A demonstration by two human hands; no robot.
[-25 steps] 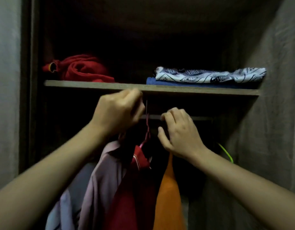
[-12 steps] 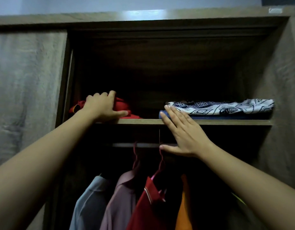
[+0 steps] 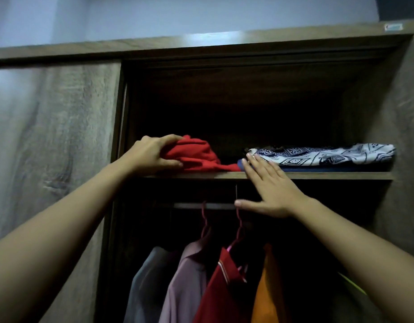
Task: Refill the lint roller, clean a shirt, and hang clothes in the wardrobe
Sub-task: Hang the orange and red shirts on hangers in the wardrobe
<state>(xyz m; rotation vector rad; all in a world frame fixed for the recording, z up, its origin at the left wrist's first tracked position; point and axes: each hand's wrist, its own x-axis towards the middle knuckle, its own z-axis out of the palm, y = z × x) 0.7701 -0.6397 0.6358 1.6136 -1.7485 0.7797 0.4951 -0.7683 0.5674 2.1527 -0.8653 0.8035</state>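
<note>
Head view puts the crumpled red garment (image 3: 196,155) up on the wardrobe shelf (image 3: 329,175), lying lengthwise along it, its left end gripped by the left hand (image 3: 152,155), while the right hand (image 3: 271,190), flat with fingers straight, is near its right tail, beside the folded patterned cloth (image 3: 329,155).

One head-worn view, close before the wardrobe (image 3: 385,108), upward toward its shelf (image 3: 329,175)

I get a dim, bluish view: soft glare on the wardrobe (image 3: 213,39) top edge, interior nearly black, left door (image 3: 54,136) blurry, lines bowed at edges.
</note>
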